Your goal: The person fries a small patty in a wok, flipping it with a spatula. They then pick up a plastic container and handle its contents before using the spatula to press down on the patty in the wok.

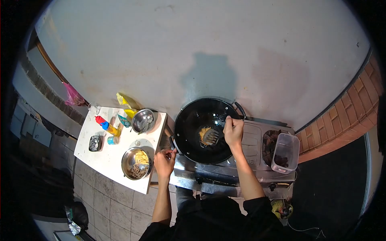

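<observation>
- Over the gas stove (257,140), a black wok (203,130) sits on the left burner, pretty much dead centre of the view.
- right hand (233,131) is closed around the handle of a slotted spatula (212,137), whose blade is down in the wok, touching a small heap of yellowish food (204,131).
- left hand (164,162) is curled shut on the wok's near side handle (173,145), at the left rim.
- Just left of that hand, a white side table (100,156) holds a steel bowl of chopped ingredients (136,162), another steel bowl (143,120) further back, plus a red-capped bottle (106,125).
- On the stove's right burner there's a clear plastic container (285,152), well apart from both hands.
</observation>
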{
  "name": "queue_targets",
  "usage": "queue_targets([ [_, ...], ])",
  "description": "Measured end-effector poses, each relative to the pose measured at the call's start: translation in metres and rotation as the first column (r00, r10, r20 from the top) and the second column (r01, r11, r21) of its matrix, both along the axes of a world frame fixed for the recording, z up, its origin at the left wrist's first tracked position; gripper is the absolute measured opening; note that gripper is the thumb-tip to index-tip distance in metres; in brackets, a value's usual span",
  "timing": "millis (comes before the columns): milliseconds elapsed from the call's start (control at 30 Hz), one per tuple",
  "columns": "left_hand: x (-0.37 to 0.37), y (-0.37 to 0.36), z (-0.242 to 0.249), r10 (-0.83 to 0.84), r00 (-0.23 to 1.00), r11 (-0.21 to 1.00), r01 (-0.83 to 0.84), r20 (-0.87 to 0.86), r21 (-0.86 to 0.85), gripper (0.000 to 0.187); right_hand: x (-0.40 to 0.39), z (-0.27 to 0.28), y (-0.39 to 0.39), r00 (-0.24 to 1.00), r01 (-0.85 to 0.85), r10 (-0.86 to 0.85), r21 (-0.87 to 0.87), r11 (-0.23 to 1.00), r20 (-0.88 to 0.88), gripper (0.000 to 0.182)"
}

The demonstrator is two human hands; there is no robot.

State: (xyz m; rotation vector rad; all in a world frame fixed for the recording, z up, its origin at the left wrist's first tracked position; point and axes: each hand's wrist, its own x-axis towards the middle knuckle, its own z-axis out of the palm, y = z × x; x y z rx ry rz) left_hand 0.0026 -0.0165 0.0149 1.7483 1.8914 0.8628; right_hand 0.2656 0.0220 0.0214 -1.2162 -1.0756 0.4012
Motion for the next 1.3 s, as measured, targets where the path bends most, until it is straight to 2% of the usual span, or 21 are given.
queue_targets([
  [67,-0.003,0.001,-0.013,-0.014,1.000,0.992,0.017,-0.021,0.123,0.028,-0.004,-0.004,0.002,1.000,0.015,-0.015,-0.026,1.000,0.009,0.040],
  [267,-0.004,0.002,-0.015,-0.022,1.000,0.992,0.023,-0.007,0.121,0.027,-0.005,0.006,0.001,0.988,0.085,-0.075,-0.070,0.994,0.133,0.036],
  [367,-0.004,0.002,-0.012,-0.035,0.999,0.996,0.035,-0.011,0.080,0.027,-0.007,0.014,0.005,0.983,0.056,-0.036,-0.108,0.993,0.181,0.034],
  [467,-0.002,0.001,-0.004,-0.044,0.999,0.996,0.045,-0.013,0.077,0.028,-0.010,0.012,0.012,0.974,0.029,-0.015,-0.055,0.998,0.227,0.034],
  [633,-0.003,-0.002,-0.005,-0.042,0.999,0.997,0.043,-0.017,0.062,0.030,-0.011,0.017,0.008,0.982,-0.022,0.045,-0.128,0.992,0.182,0.034],
  [800,-0.003,-0.006,-0.005,-0.047,0.999,0.999,0.047,-0.015,0.012,0.029,-0.001,0.010,-0.002,0.987,-0.012,0.023,-0.070,0.997,0.162,0.035],
  [867,0.000,-0.007,-0.003,-0.040,0.999,0.999,0.040,-0.012,0.033,0.028,0.005,-0.008,-0.005,0.999,-0.048,0.049,-0.066,0.997,0.018,0.039],
  [967,0.003,-0.007,0.005,-0.043,0.998,0.999,0.044,-0.035,0.008,0.027,0.011,-0.013,-0.012,1.000,-0.007,0.006,-0.048,0.999,-0.005,0.041],
  [1133,0.008,-0.009,0.017,-0.042,0.998,0.999,0.042,-0.051,0.001,0.026,0.019,-0.012,-0.013,0.992,-0.054,0.053,-0.003,0.999,-0.116,0.042],
  [1300,0.006,-0.007,0.013,-0.075,0.997,0.997,0.075,-0.032,0.015,0.027,0.010,-0.021,-0.009,1.000,-0.021,0.021,0.016,1.000,-0.001,0.048],
])
